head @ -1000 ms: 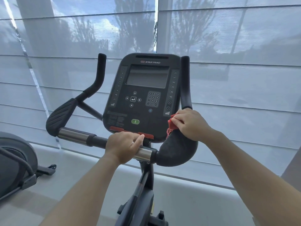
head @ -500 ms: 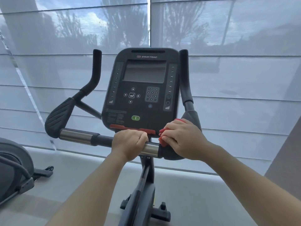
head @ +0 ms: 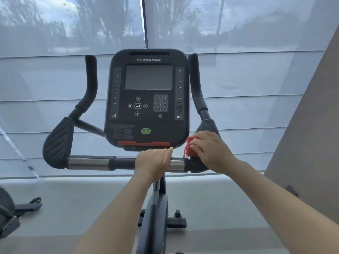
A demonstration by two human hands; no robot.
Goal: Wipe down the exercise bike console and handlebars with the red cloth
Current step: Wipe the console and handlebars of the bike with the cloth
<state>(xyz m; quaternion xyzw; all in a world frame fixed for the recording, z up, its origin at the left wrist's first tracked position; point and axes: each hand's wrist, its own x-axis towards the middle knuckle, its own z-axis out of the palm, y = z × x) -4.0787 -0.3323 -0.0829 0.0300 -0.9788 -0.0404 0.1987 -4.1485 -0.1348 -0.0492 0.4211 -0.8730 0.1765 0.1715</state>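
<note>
The black exercise bike console [head: 147,99] stands in front of me with its dark screen and keypad. Below it runs the handlebar's crossbar [head: 88,163], with black elbow pads at both ends and upright grips on either side. My left hand [head: 153,165] grips the crossbar's steel section just under the console. My right hand [head: 211,150] holds the bunched red cloth [head: 189,148] against the right elbow pad [head: 197,166], beside the console's lower right corner. Most of the cloth is hidden under my fingers.
The bike's frame and front foot [head: 161,219] drop to a grey floor. Part of another machine [head: 7,217] sits at the lower left. Shaded windows [head: 256,88] fill the background and a beige wall [head: 311,125] rises at the right.
My right hand slid the red cloth down the right elbow pad toward the crossbar, then back up a little. My left hand kept its grip on the bar. The view tilted downward.
</note>
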